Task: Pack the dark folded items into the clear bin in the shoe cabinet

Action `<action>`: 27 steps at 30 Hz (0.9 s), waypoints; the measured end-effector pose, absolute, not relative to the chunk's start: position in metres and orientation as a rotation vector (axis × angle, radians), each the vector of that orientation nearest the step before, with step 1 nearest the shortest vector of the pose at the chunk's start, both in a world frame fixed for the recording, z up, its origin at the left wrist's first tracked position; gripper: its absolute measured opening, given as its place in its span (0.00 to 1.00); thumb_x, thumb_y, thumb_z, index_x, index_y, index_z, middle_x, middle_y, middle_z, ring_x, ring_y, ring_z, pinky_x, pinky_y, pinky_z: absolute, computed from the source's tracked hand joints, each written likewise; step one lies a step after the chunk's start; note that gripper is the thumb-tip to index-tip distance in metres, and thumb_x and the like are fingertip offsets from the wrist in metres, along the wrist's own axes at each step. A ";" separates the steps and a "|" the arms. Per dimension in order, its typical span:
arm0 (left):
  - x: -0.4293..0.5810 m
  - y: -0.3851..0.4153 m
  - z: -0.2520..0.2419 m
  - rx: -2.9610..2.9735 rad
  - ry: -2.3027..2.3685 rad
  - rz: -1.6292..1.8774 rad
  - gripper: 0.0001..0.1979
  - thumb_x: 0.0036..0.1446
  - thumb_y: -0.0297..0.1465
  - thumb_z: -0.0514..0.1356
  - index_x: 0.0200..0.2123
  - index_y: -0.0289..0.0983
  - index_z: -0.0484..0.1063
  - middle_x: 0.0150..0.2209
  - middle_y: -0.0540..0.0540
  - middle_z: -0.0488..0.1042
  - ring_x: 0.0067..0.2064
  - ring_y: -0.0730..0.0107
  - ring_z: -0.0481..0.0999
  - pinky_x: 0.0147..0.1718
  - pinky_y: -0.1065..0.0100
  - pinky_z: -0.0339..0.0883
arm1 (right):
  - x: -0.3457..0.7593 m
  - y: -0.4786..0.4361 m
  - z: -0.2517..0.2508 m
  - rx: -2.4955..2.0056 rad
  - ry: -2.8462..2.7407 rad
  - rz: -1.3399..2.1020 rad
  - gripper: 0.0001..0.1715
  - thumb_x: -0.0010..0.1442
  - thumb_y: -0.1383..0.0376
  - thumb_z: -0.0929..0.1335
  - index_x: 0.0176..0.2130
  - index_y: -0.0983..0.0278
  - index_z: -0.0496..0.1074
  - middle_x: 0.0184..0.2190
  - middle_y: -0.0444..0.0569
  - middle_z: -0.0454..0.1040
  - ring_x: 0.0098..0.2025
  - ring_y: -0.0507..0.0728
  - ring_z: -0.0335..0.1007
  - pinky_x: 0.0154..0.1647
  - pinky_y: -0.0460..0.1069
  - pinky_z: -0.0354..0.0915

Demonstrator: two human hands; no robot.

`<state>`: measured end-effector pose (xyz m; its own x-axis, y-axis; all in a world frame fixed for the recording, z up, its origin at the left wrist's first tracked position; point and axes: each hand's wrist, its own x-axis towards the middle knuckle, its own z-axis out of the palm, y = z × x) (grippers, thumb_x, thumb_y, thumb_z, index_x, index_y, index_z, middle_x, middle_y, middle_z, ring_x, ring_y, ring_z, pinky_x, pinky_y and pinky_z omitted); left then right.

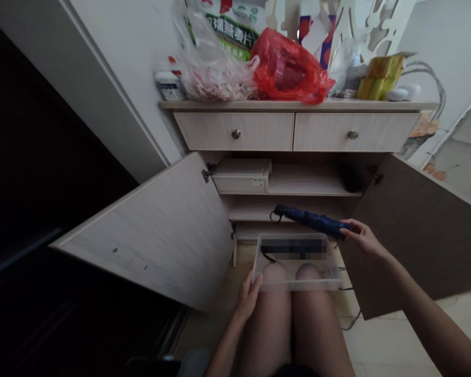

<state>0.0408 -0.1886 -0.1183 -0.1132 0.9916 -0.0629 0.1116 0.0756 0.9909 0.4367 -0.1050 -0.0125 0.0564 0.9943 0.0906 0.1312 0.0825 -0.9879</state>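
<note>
Head view: blurred strip (292,249) inside clear plastic box (296,285)

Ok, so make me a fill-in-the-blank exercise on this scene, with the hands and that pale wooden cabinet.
The left hand holds a clear plastic box through which the person's ____ show.
The right hand grips a furled ____ umbrella.
The pale wooden cabinet has both doors standing ____.
A crumpled red plastic bag sits above its two ____.

Missing words: knees; navy blue; open; drawers.
</note>
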 end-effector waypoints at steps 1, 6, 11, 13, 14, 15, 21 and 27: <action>0.041 -0.188 -0.119 1.190 1.409 1.185 0.37 0.52 0.55 0.61 0.57 0.36 0.75 0.61 0.37 0.75 0.67 0.49 0.69 0.69 0.49 0.54 | 0.431 -0.115 -0.014 -1.256 -1.343 1.076 0.28 0.45 0.49 0.80 0.40 0.61 0.78 0.35 0.49 0.79 0.35 0.58 0.74 0.37 0.52 0.71; 0.039 -0.189 -0.122 1.245 1.401 1.158 0.39 0.54 0.57 0.59 0.59 0.35 0.73 0.65 0.33 0.70 0.70 0.46 0.62 0.71 0.48 0.50 | 0.405 -0.142 -0.027 -1.238 -1.592 1.190 0.27 0.50 0.47 0.76 0.41 0.63 0.78 0.37 0.49 0.80 0.37 0.58 0.75 0.41 0.51 0.71; 0.035 -0.189 -0.126 1.266 1.403 1.128 0.41 0.54 0.58 0.59 0.60 0.34 0.72 0.63 0.33 0.72 0.69 0.45 0.64 0.70 0.47 0.53 | 0.393 -0.145 -0.040 -1.323 -1.904 0.932 0.21 0.58 0.51 0.72 0.45 0.62 0.78 0.38 0.51 0.81 0.39 0.59 0.76 0.40 0.52 0.71; 0.033 -0.188 -0.129 1.263 1.400 1.112 0.40 0.54 0.58 0.58 0.60 0.35 0.72 0.62 0.35 0.74 0.68 0.45 0.67 0.69 0.48 0.55 | 0.391 -0.143 -0.043 -1.374 -2.061 0.731 0.16 0.60 0.56 0.71 0.46 0.60 0.78 0.41 0.51 0.81 0.43 0.61 0.77 0.46 0.54 0.70; 0.032 -0.188 -0.130 1.263 1.400 1.106 0.40 0.54 0.58 0.58 0.60 0.36 0.72 0.61 0.36 0.74 0.67 0.45 0.68 0.68 0.48 0.56 | 0.390 -0.142 -0.043 -1.410 -2.138 0.623 0.14 0.60 0.58 0.72 0.46 0.59 0.78 0.42 0.52 0.81 0.46 0.62 0.77 0.49 0.55 0.69; 0.032 -0.187 -0.131 1.265 1.401 1.101 0.39 0.54 0.58 0.58 0.59 0.36 0.72 0.60 0.36 0.75 0.66 0.45 0.69 0.67 0.49 0.57 | 0.389 -0.141 -0.043 -1.449 -2.206 0.524 0.14 0.59 0.61 0.73 0.46 0.58 0.79 0.43 0.53 0.80 0.47 0.62 0.77 0.51 0.56 0.68; 0.030 -0.187 -0.137 1.262 1.429 1.109 0.39 0.53 0.59 0.59 0.58 0.37 0.74 0.59 0.36 0.76 0.66 0.45 0.69 0.67 0.49 0.58 | 0.382 -0.133 -0.038 -1.540 -2.419 0.331 0.23 0.57 0.70 0.73 0.52 0.57 0.77 0.39 0.51 0.79 0.44 0.62 0.77 0.45 0.52 0.67; 0.032 -0.189 -0.134 1.211 1.465 1.135 0.38 0.52 0.57 0.60 0.57 0.37 0.74 0.61 0.34 0.75 0.66 0.45 0.69 0.68 0.48 0.56 | 0.358 -0.130 -0.052 -1.557 -2.292 0.209 0.26 0.62 0.62 0.70 0.59 0.44 0.74 0.45 0.49 0.77 0.41 0.63 0.76 0.44 0.56 0.69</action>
<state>0.0320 -0.1894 -0.1339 -0.1211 0.9893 -0.0811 0.1686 0.1010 0.9805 0.3579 -0.1304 -0.0521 -0.3275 0.9209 0.2114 0.8674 0.3818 -0.3191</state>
